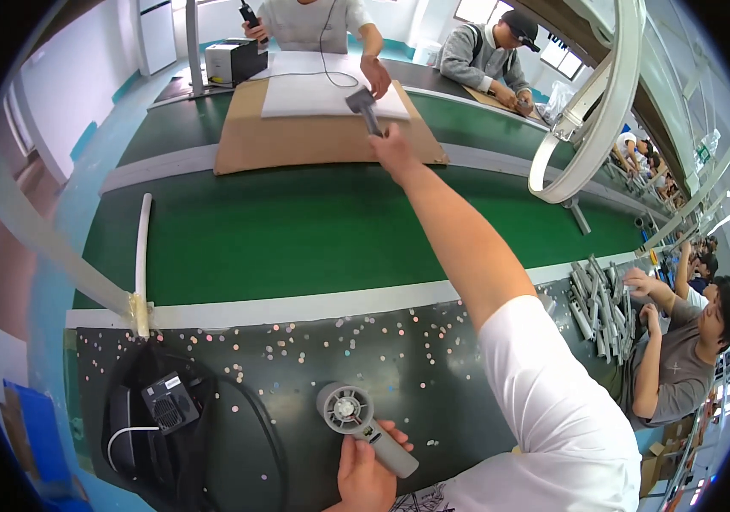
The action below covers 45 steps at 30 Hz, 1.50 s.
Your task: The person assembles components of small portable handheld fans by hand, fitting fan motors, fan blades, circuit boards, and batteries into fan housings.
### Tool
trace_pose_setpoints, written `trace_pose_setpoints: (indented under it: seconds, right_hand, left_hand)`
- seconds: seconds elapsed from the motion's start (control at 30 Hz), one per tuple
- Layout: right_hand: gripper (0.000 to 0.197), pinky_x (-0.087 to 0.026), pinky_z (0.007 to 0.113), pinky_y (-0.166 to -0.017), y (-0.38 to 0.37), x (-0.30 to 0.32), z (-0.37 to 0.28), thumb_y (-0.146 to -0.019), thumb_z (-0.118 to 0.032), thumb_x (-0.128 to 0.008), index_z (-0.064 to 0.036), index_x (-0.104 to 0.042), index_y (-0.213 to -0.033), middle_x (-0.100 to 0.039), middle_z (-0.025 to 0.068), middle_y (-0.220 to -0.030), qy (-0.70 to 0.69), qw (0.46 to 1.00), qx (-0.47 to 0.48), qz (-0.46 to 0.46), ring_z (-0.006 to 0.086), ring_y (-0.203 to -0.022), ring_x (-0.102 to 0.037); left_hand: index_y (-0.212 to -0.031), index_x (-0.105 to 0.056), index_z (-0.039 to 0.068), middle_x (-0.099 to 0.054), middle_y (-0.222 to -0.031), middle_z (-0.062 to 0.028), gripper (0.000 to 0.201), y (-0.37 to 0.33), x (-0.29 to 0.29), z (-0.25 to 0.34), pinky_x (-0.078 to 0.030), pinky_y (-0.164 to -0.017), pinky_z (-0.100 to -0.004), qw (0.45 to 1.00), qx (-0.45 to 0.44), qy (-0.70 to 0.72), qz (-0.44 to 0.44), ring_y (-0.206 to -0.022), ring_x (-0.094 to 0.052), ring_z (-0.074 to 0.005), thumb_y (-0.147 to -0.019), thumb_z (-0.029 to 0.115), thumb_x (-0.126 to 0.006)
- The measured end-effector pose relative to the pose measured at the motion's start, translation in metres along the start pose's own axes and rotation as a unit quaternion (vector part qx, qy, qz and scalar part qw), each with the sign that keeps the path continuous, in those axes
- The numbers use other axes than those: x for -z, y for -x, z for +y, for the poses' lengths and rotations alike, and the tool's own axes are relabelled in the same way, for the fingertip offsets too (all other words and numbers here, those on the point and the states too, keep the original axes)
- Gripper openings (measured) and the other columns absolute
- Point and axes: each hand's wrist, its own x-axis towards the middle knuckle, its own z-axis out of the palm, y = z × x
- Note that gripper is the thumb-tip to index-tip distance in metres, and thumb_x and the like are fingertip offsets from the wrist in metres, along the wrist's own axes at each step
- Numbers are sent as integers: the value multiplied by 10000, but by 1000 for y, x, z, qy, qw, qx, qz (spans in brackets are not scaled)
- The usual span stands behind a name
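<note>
Near the front edge of the dark bench (237, 358), my left hand (367, 474) is closed round the handle of a grey handheld fan (346, 410). The fan's round head points up and shows its hub and blades. My right arm reaches far across the green conveyor belt (297, 230). At its end my right hand (395, 152) grips the handle of a second grey handheld fan (371, 119), held above a brown cardboard sheet (246, 141). A co-worker's hand (376, 77) is right beside that fan's head; whether it touches cannot be made out.
A white foam sheet (292, 94) lies on the cardboard. Grey fan parts (599, 311) are piled at right beside a seated co-worker (680, 358). A black bag with a small device (170, 403) sits at left. A white curved frame (582, 162) overhangs the belt.
</note>
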Motion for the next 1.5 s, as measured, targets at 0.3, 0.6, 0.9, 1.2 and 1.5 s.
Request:
trace_pose_setpoints:
  seconds: [0.3,0.6,0.9,1.2,1.5]
  right_hand:
    - [329,-484,268,-600,281,130,-85,-915,-139,-601,-2,-536,-1208,-604,51,-903,-249,925,-58,-280,114,-702,-580]
    - [469,-556,324,-652,501,228,-77,-732,-113,-785,-13,-622,-1160,-595,158,-1130,-12,974,176,-143,242,-795,-654]
    - [423,-539,340,-666,532,268,-68,-724,-75,-754,-36,-639,-1130,-585,168,-1139,53,963,256,-63,245,-777,-630]
    - [413,-480,299,-614,544,279,-59,-685,-27,-757,-30,-680,-1092,-573,189,-1134,50,958,281,-38,221,-699,-548]
    - [419,-472,262,-618,554,274,-60,-821,-79,-703,-26,-590,-1221,-587,113,-1093,-256,966,12,-32,154,-701,-550]
  left_hand:
    - [-1433,-336,76,-525,-1210,-82,464,3,-2,3,-459,-905,-423,999,-37,25,7,-1036,-536,-222,-1028,290,-410]
    - [-1467,-303,73,-506,-1296,-95,468,10,-24,-24,-429,-980,-408,995,-18,-7,-97,-1103,-520,-230,-1042,268,-324]
    - [-1430,-305,47,-443,-1369,-118,428,35,-47,-52,-383,-1062,-420,989,12,-50,-138,-1205,-479,-240,-1041,225,-333]
    - [-1467,-288,86,-476,-1330,-97,470,45,-53,-61,-406,-1014,-437,987,45,-42,-148,-1153,-498,-256,-1045,291,-320]
    - [-1458,-202,50,-431,-1361,-159,497,43,-41,-72,-345,-1103,-452,977,38,-80,-195,-1313,-421,-312,-1044,270,-366]
